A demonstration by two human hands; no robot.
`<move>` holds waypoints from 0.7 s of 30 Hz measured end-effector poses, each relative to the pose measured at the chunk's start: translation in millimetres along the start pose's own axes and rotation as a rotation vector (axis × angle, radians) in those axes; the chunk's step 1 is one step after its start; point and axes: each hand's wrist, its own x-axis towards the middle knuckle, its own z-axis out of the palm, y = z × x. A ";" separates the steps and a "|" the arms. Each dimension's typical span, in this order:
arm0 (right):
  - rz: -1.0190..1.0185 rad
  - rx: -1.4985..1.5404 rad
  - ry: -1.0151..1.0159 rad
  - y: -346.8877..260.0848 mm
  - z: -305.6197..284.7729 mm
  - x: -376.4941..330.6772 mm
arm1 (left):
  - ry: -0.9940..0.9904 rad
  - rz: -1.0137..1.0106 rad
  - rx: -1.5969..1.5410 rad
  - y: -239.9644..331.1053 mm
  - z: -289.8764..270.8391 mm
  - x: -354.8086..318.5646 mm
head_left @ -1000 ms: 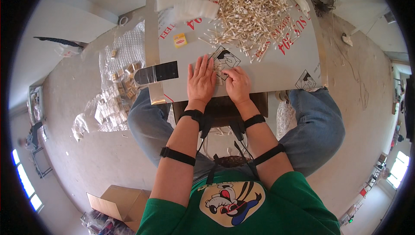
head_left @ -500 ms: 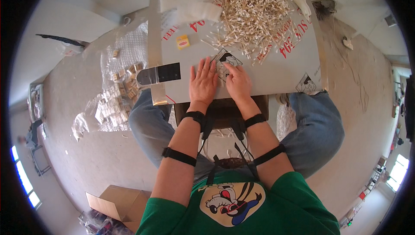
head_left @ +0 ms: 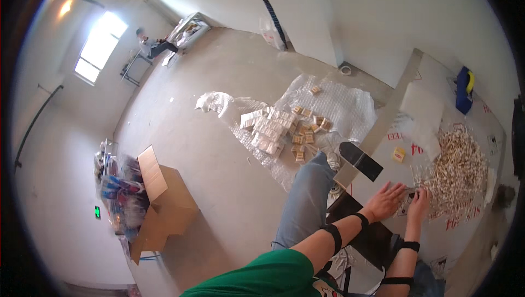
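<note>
My left hand point(head_left: 385, 201) lies flat on the grey sheet-covered table point(head_left: 395, 175), its fingers stretched toward the swabs and the palm near the table edge. Beside it, my right hand point(head_left: 419, 204) has bent fingers with the tips drawn together at the surface; what they hold, if anything, is too small to make out. A printed dark diamond mark shows partly between the two hands. Just beyond the right hand spreads a large loose heap of cotton swabs point(head_left: 459, 168). A small yellow box point(head_left: 399, 153) stands farther up, past my left fingertips.
White soft sheets point(head_left: 421, 112) and a blue-and-yellow tool point(head_left: 465, 89) lie at the table's far end. A black round-ended strip point(head_left: 361, 161) juts over its left edge. Bubble wrap point(head_left: 350, 100) with small packs point(head_left: 270, 130) covers floor. An open carton point(head_left: 169, 204) stands left; a person point(head_left: 150, 45) sits far off.
The view has swung to the left, so table and hands now appear at the right. My right fingers, stretched out before, are now bent together; my left hand stays flat.
</note>
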 end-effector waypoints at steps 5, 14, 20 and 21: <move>-0.092 -0.093 -0.077 -1.9 1.8 5.7 | 0.008 0.003 -0.037 -6.4 2.1 1.0; -0.158 -0.049 -0.118 -12.3 2.0 1.2 | 0.087 0.014 -0.158 -1.5 3.6 1.8; -0.123 0.108 -0.144 -38.8 -4.9 3.9 | 0.062 0.005 -0.036 -10.5 -1.6 3.0; -0.126 0.110 -0.150 -35.8 -3.7 -1.5 | 0.108 0.002 -0.044 -8.5 0.1 -4.4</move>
